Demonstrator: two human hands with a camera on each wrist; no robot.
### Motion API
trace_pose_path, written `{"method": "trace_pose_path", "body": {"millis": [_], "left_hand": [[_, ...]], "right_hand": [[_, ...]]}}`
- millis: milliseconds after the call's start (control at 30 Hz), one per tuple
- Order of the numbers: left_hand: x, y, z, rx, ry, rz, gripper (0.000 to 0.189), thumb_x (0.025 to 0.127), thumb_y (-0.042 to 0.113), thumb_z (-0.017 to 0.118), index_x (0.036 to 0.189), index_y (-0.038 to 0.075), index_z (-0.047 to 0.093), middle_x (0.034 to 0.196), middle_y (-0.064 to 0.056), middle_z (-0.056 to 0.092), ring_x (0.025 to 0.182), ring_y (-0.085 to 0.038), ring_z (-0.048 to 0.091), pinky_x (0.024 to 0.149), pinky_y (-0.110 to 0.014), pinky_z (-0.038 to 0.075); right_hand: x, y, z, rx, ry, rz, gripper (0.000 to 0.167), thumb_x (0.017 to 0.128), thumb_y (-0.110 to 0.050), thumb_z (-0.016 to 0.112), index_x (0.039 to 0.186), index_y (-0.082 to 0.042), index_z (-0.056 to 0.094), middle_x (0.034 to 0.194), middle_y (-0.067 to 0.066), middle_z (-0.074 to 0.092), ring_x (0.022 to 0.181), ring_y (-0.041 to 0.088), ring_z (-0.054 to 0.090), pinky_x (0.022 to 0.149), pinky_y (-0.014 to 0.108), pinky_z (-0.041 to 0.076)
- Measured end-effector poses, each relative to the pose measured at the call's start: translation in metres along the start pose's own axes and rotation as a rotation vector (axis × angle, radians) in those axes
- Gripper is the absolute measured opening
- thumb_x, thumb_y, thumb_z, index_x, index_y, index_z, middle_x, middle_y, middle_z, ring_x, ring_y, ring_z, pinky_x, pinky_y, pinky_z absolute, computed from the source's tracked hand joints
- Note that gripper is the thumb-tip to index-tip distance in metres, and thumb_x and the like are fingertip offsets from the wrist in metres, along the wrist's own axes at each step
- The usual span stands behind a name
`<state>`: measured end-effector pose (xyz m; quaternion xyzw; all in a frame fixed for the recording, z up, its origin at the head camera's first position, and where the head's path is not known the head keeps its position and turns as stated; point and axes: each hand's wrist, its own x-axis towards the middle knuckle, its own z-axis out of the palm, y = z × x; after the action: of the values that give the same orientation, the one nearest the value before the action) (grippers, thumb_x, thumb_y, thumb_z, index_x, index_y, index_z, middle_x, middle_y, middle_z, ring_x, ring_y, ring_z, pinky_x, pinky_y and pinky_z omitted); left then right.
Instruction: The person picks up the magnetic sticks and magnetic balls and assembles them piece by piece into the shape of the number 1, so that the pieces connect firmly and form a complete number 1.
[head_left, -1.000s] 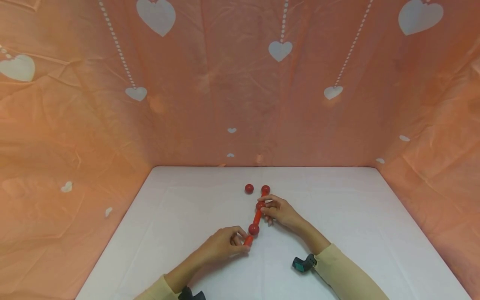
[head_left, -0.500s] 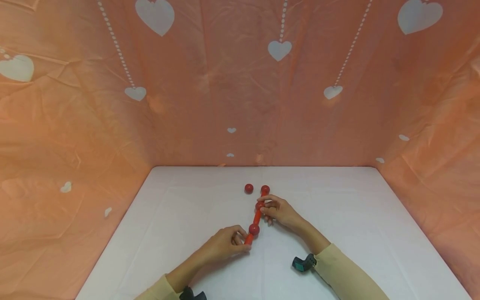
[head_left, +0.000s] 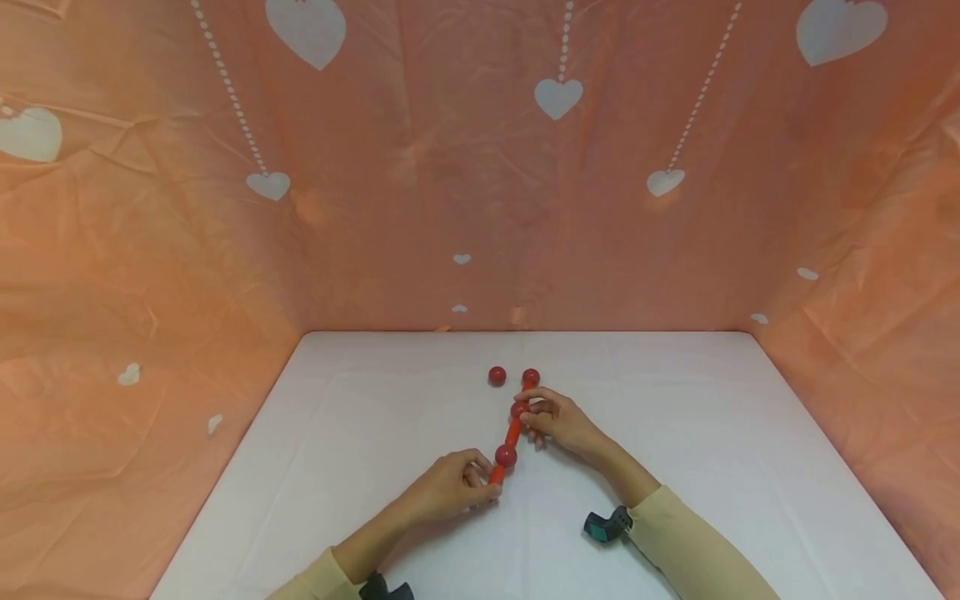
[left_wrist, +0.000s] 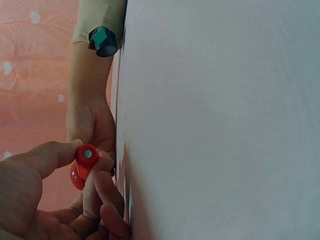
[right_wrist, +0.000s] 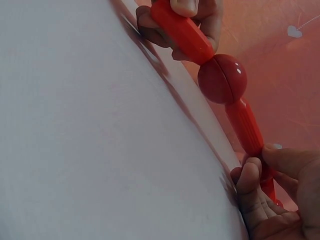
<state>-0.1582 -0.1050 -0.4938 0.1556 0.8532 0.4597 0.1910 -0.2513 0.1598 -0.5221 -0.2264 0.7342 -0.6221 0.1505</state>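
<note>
A chain of red magnetic rods and balls runs away from me in the head view. My left hand (head_left: 446, 487) pinches the nearest rod (right_wrist: 182, 32) between thumb and fingers. In the left wrist view, a round silver disc shows in that rod's end (left_wrist: 87, 154). Beyond the rod comes a red ball (head_left: 506, 456), then a second rod (right_wrist: 245, 127). My right hand (head_left: 562, 423) pinches the middle ball (head_left: 519, 410) between thumb and fingertips, partly covering it. Another rod and an end ball (head_left: 531, 377) reach past the right hand.
One loose red ball (head_left: 497, 377) lies left of the chain's far end. The white table (head_left: 675, 417) is enclosed by an orange cloth (head_left: 510, 208) with white hearts at the back and sides. Dark devices (head_left: 607, 527) are strapped at both wrists.
</note>
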Motion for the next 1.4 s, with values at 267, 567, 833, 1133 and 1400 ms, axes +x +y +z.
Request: {"method": "trace_pose_path", "body": {"millis": [267, 567, 833, 1133, 1400], "left_hand": [[-0.0014, 0.0037, 0.0000, -0.003, 0.015, -0.014, 0.028, 0.096, 0.024, 0.083, 0.113, 0.005, 0.070, 0.078, 0.002, 0.070, 0.066, -0.013, 0.061, 0.057, -0.024, 0.047], [-0.0020, 0.0054, 0.0008, -0.006, 0.015, -0.006, 0.030, 0.095, 0.023, 0.083, 0.114, 0.005, 0.070, 0.079, 0.002, 0.070, 0.067, -0.013, 0.061, 0.058, -0.024, 0.047], [-0.0001, 0.0044, 0.0008, 0.013, 0.008, -0.015, 0.029, 0.095, 0.027, 0.083, 0.113, 0.008, 0.070, 0.079, 0.003, 0.070, 0.068, -0.013, 0.061, 0.058, -0.025, 0.046], [0.0009, 0.0046, 0.0016, 0.022, 0.010, -0.019, 0.029, 0.095, 0.028, 0.083, 0.113, 0.009, 0.070, 0.081, 0.004, 0.072, 0.069, -0.014, 0.063, 0.060, -0.026, 0.048], [0.0027, 0.0025, 0.0025, -0.002, 0.010, 0.000, 0.028, 0.096, 0.027, 0.083, 0.112, 0.008, 0.070, 0.083, 0.004, 0.075, 0.070, -0.012, 0.064, 0.061, -0.026, 0.050]], "right_hand": [[0.0011, 0.0027, -0.0005, 0.017, 0.006, -0.006, 0.044, 0.107, -0.010, 0.068, 0.145, 0.005, 0.055, 0.100, 0.019, 0.071, 0.071, 0.017, 0.065, 0.067, 0.026, 0.059], [0.0012, 0.0023, -0.0001, 0.026, 0.021, 0.023, 0.044, 0.106, -0.012, 0.069, 0.147, 0.001, 0.056, 0.101, 0.015, 0.071, 0.073, 0.017, 0.066, 0.069, 0.026, 0.060], [0.0013, 0.0024, 0.0006, 0.026, 0.027, 0.020, 0.043, 0.106, -0.011, 0.068, 0.147, 0.000, 0.057, 0.102, 0.015, 0.071, 0.073, 0.017, 0.066, 0.069, 0.025, 0.060], [0.0013, 0.0038, 0.0002, 0.032, 0.020, 0.012, 0.044, 0.106, -0.010, 0.068, 0.148, 0.001, 0.056, 0.102, 0.016, 0.070, 0.075, 0.017, 0.066, 0.071, 0.025, 0.060], [0.0003, 0.0025, -0.0001, 0.074, 0.015, 0.004, 0.045, 0.106, -0.009, 0.067, 0.148, 0.003, 0.054, 0.100, 0.017, 0.070, 0.077, 0.017, 0.067, 0.069, 0.026, 0.060]]}}
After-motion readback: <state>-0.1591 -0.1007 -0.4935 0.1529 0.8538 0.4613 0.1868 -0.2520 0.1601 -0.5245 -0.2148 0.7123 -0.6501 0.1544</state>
